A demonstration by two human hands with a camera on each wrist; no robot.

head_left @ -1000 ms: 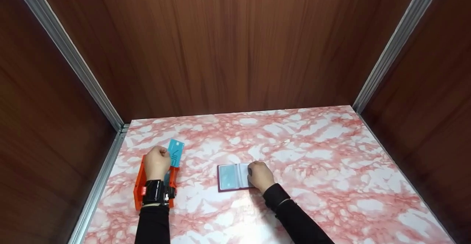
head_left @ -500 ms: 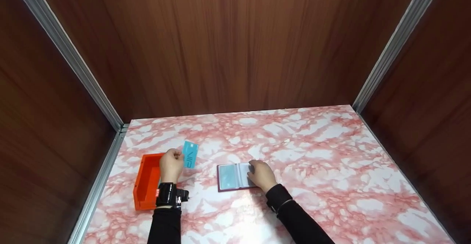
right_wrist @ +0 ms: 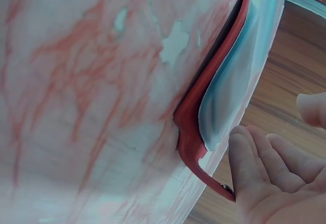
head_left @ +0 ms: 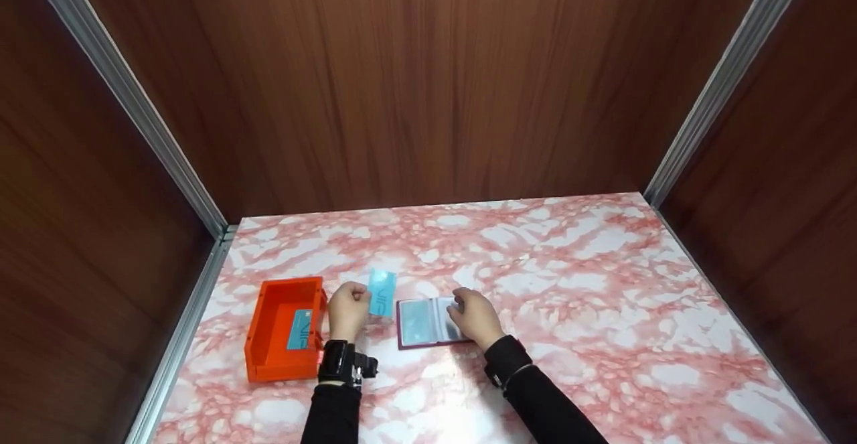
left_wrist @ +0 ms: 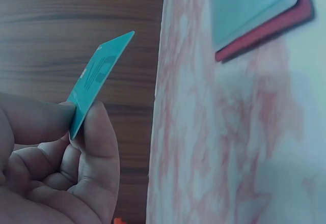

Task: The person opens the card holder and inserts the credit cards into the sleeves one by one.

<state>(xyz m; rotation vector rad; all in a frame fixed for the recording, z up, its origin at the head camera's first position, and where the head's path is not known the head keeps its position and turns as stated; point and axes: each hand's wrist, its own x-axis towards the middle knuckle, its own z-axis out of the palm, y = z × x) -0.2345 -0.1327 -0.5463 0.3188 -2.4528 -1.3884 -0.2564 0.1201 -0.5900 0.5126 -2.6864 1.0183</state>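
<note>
Left hand (head_left: 348,309) pinches blue card (head_left: 382,291); right hand (head_left: 477,318), thumb and fingers parted, partly obscures open card holder (head_left: 416,322). Orange tray (head_left: 284,371), left, contains second card (head_left: 299,329).

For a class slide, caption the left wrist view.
Fingers pinching a turquoise card, with a red-edged booklet on the marbled table.

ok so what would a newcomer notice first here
Probably the bright orange box at the left of the table, with a blue card inside. Then the second card, pinched in the left hand, between the box and the open red booklet by the right hand.
</note>
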